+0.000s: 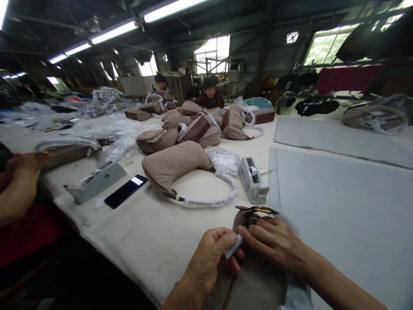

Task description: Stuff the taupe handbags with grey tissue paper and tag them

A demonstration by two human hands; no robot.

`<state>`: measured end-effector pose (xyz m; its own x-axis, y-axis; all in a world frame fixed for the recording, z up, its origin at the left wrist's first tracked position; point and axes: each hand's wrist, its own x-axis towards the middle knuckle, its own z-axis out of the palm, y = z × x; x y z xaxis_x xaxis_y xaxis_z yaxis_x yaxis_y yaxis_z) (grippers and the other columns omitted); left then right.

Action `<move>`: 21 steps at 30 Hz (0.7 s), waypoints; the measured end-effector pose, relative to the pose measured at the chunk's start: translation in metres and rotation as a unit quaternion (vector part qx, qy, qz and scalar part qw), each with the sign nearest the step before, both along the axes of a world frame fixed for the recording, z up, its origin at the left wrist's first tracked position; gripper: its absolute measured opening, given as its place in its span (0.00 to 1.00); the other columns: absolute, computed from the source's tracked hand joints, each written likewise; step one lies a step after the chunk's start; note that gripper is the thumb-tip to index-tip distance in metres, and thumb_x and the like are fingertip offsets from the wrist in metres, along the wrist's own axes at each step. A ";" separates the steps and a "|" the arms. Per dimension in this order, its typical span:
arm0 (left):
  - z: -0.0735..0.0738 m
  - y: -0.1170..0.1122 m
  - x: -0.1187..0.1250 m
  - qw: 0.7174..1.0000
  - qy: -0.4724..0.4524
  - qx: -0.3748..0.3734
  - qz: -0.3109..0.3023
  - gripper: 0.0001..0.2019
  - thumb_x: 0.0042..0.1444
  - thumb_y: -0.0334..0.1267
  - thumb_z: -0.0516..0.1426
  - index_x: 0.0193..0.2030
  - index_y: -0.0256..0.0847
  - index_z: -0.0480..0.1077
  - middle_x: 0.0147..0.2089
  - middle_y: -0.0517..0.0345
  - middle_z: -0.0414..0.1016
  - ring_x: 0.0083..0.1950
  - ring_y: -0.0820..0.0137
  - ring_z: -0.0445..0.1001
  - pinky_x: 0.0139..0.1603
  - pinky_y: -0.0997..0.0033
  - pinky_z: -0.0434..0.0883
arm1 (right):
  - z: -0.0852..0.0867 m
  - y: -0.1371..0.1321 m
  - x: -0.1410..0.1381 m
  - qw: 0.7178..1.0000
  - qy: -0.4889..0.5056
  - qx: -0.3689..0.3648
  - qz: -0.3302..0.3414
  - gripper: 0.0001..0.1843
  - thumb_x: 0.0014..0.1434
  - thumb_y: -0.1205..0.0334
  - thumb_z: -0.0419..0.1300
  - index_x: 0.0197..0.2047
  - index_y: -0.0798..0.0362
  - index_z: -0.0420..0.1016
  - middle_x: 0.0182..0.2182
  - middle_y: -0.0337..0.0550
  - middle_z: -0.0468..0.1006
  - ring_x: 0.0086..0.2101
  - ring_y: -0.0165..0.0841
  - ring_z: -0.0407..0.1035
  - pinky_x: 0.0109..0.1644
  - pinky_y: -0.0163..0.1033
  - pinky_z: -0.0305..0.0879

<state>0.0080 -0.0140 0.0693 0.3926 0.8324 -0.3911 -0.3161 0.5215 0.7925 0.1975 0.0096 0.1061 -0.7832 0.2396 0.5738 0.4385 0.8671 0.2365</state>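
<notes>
A brown handbag [258,280] lies at the table's near edge, its top end with gold-coloured hardware facing away from me. My left hand [209,258] pinches a small white tag [233,247] between thumb and fingers, beside the bag's opening. With bent fingers, my right hand [274,241] grips the bag near its zipped edge; its fingertips are partly hidden in the fabric. Just beyond lies another beige handbag [177,163], its handle [209,201] wrapped in white film. A grey tape dispenser [253,181] stands to the right of that bag.
A black phone [125,191] and a second tape dispenser [100,181] lie on the left. Several more bags [190,129] are piled farther back, near clear plastic wrapping [119,137]. A co-worker's hand [29,168] is at far left. White boards [342,206] cover the right side.
</notes>
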 end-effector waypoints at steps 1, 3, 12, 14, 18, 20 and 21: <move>-0.001 0.001 0.000 1.000 -0.005 -0.007 -0.003 0.15 0.49 0.45 0.60 0.32 0.33 0.67 0.24 0.56 0.73 0.16 0.79 0.65 0.17 0.81 0.62 | -0.001 0.000 0.001 1.000 -0.002 -0.002 -0.003 0.12 0.65 0.71 0.47 0.47 0.64 0.68 0.24 0.40 0.71 0.25 0.29 0.64 0.30 0.38 0.61; -0.001 0.002 -0.001 1.000 -0.001 -0.014 -0.011 0.14 0.47 0.44 0.61 0.31 0.33 0.67 0.23 0.56 0.73 0.15 0.79 0.64 0.17 0.81 0.62 | -0.004 0.000 0.000 1.000 -0.006 -0.009 -0.007 0.12 0.64 0.71 0.48 0.48 0.64 0.68 0.24 0.40 0.71 0.25 0.30 0.65 0.31 0.39 0.61; -0.001 0.001 0.015 0.995 0.098 0.027 -0.016 0.22 0.41 0.55 0.61 0.25 0.38 0.60 0.15 0.66 0.62 0.12 0.83 0.55 0.13 0.83 0.48 | 0.009 -0.003 0.027 0.982 0.161 -0.039 -0.095 0.14 0.61 0.69 0.55 0.50 0.57 0.69 0.28 0.41 0.74 0.27 0.29 0.68 0.31 0.34 0.63; -0.004 0.000 0.018 0.996 0.088 0.025 -0.024 0.24 0.40 0.58 0.61 0.25 0.39 0.59 0.15 0.68 0.61 0.11 0.83 0.53 0.12 0.82 0.46 | 0.005 0.017 0.052 0.901 0.333 -0.107 -0.257 0.12 0.60 0.64 0.56 0.47 0.53 0.72 0.32 0.42 0.76 0.31 0.30 0.69 0.34 0.34 0.64; -0.004 0.001 0.019 0.996 0.083 0.033 -0.026 0.24 0.40 0.58 0.62 0.26 0.40 0.59 0.15 0.68 0.61 0.12 0.84 0.53 0.14 0.82 0.47 | -0.022 0.081 0.089 0.712 0.369 -0.407 -0.436 0.15 0.58 0.56 0.54 0.36 0.57 0.77 0.31 0.45 0.76 0.32 0.35 0.69 0.34 0.37 0.63; -0.003 0.002 0.018 0.994 0.095 0.040 -0.029 0.25 0.40 0.59 0.62 0.25 0.39 0.58 0.15 0.67 0.62 0.12 0.84 0.54 0.15 0.82 0.47 | -0.037 0.107 0.092 0.691 0.335 -0.468 -0.438 0.14 0.56 0.59 0.55 0.28 0.58 0.77 0.24 0.43 0.73 0.31 0.35 0.68 0.34 0.37 0.61; -0.003 0.002 0.018 0.994 0.099 0.043 -0.030 0.26 0.39 0.60 0.62 0.25 0.39 0.58 0.15 0.67 0.62 0.12 0.84 0.54 0.15 0.83 0.47 | -0.044 0.116 0.090 0.683 0.330 -0.482 -0.438 0.14 0.56 0.59 0.56 0.26 0.58 0.76 0.21 0.41 0.71 0.30 0.34 0.68 0.33 0.36 0.60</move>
<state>0.0258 -0.0120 0.0668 0.3646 0.8432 -0.3950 -0.1193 0.4630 0.8783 0.2877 0.1256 0.0626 0.2565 0.9663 -0.0235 0.6246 -0.1842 -0.7589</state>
